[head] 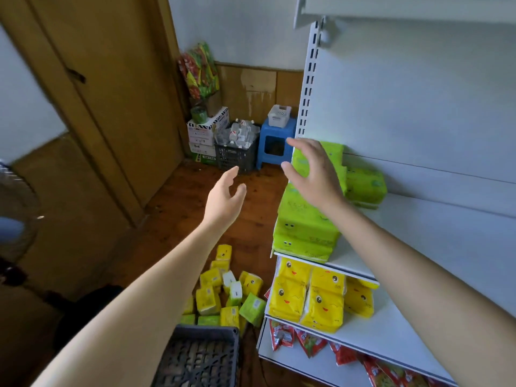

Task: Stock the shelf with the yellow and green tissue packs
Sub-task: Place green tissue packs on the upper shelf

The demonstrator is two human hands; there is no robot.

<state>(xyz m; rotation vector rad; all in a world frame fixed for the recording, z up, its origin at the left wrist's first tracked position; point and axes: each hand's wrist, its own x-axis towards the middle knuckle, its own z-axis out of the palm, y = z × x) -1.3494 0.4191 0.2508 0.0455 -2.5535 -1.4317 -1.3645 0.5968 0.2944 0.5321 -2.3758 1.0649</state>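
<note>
Green tissue packs (304, 222) are stacked at the left end of the white shelf (435, 241), with more green packs (365, 185) behind them. Yellow tissue packs (307, 297) stand on the shelf board below. My right hand (312, 174) hovers open just in front of the top green pack, fingers spread, holding nothing. My left hand (224, 196) floats open to the left of the shelf, above the floor, also empty. A loose heap of yellow and green packs (226, 294) lies on the wooden floor beside the shelf.
A dark plastic crate (198, 356) sits upside down at the bottom, next to the heap. Red snack bags (310, 342) fill the lowest shelf board. In the far corner stand a blue stool (276, 141), a black crate of bottles (237, 149) and cartons (206, 132). A wooden door (111, 101) is on the left.
</note>
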